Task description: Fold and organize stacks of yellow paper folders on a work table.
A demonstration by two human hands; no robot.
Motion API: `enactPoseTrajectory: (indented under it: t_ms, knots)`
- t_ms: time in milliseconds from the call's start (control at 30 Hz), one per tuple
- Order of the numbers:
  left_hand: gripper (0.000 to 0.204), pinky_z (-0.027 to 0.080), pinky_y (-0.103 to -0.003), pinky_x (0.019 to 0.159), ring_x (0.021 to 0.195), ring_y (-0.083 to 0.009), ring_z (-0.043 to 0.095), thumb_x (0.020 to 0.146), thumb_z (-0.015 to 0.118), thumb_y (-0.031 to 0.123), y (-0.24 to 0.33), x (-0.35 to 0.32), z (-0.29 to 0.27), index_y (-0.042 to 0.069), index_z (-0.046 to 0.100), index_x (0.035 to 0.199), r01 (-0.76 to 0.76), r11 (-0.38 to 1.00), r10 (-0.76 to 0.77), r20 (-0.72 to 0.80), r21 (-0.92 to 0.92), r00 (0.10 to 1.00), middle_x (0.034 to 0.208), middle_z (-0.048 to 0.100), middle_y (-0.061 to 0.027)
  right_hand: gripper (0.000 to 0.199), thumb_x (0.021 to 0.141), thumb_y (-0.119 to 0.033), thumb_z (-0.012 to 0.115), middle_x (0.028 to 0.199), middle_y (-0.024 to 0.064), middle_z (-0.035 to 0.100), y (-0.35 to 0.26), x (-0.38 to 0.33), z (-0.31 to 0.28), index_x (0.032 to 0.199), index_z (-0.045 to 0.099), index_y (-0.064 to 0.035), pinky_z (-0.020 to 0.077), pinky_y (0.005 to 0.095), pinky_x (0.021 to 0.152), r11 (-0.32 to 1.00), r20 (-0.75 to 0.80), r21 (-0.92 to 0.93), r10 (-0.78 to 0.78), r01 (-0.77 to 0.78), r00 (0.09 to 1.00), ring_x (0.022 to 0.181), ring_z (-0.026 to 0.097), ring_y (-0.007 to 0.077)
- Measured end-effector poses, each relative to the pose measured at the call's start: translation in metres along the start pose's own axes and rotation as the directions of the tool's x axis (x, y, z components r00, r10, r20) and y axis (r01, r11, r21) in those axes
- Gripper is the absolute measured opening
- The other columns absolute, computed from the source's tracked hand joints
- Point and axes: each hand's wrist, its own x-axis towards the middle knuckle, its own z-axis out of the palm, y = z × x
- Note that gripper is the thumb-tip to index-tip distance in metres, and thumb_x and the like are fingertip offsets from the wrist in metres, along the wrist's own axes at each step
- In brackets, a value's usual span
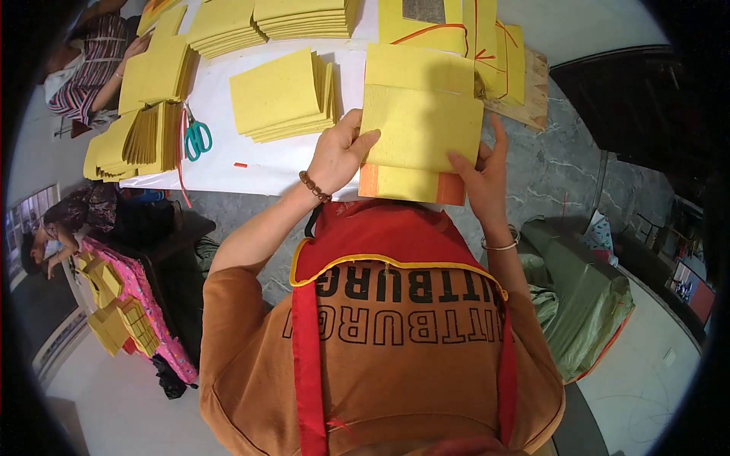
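A folded sheet of yellow paper (422, 121) lies at the table's near edge, over more yellow paper with orange patches (452, 188) that shows above and below it. My left hand (344, 148) pinches its left edge, thumb on top and fingers underneath. My right hand (485, 167) holds the lower right corner between thumb and fingers, while the index finger points upward off the edge. To the left, a stack of folded yellow paper (277, 95) rests on the white table (213, 163). What my fingers touch underneath is hidden.
Teal-handled scissors (198, 140) and a red cord (181, 167) lie at left, near a fanned yellow stack (144, 137). More stacks (304, 19) line the back. Red-tied bundles (506, 64) sit at the back right. Two other people (95, 64) are at left.
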Motion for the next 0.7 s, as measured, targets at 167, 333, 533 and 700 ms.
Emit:
enactPoseTrajectory:
  t_ms: [167, 333, 533, 700]
  knots:
    - [0.024, 0.041, -0.023, 0.055, 0.063, -0.0075, 0.051, 0.091, 0.051, 0.008, 0.034, 0.002, -0.002, 0.000, 0.047, 0.113, 0.204, 0.978, -0.208, 0.082, 0.054, 0.975, 0.075, 0.059, -0.0032, 0.042, 0.084, -0.004, 0.061, 0.112, 0.0090, 0.058, 0.008, 0.003, -0.004, 0.124, 0.048, 0.0001, 0.0443, 0.0242, 0.083, 0.999, -0.035, -0.048, -0.010, 0.008, 0.999, 0.098, 0.054, 0.0115]
    - [0.025, 0.040, -0.034, 0.047, 0.049, -0.0248, 0.054, 0.087, 0.053, 0.012, 0.047, -0.001, 0.005, 0.001, 0.050, 0.109, 0.030, 0.951, -0.017, -0.044, 0.307, 0.999, 0.058, 0.055, -0.0133, 0.035, 0.084, -0.004, 0.060, 0.112, 0.0088, 0.058, 0.010, 0.007, 0.002, 0.118, 0.053, 0.0017, 0.0428, 0.0237, 0.085, 0.998, -0.102, -0.054, 0.012, -0.018, 0.995, 0.100, 0.053, 0.0117]
    - [0.031, 0.042, -0.036, 0.048, 0.052, -0.0286, 0.057, 0.087, 0.052, 0.011, 0.037, 0.003, 0.009, 0.002, 0.044, 0.116, 0.001, 0.906, 0.044, -0.095, 0.424, 0.994, 0.059, 0.056, -0.0146, 0.036, 0.083, -0.005, 0.060, 0.114, 0.0099, 0.058, 0.013, 0.012, 0.002, 0.118, 0.054, 0.0029, 0.0417, 0.0249, 0.087, 0.992, -0.123, -0.104, 0.052, -0.065, 0.991, 0.101, 0.054, 0.0136]
    - [0.050, 0.040, -0.032, 0.047, 0.048, -0.0231, 0.052, 0.086, 0.054, 0.013, 0.042, 0.009, 0.006, 0.004, 0.030, 0.129, 0.122, 0.977, -0.112, -0.066, 0.174, 0.991, 0.056, 0.053, -0.0104, 0.036, 0.082, -0.006, 0.061, 0.112, 0.0122, 0.060, 0.012, 0.014, 0.003, 0.117, 0.055, 0.0027, 0.0419, 0.0253, 0.087, 0.990, -0.157, -0.096, 0.089, -0.105, 0.984, 0.102, 0.054, 0.0143]
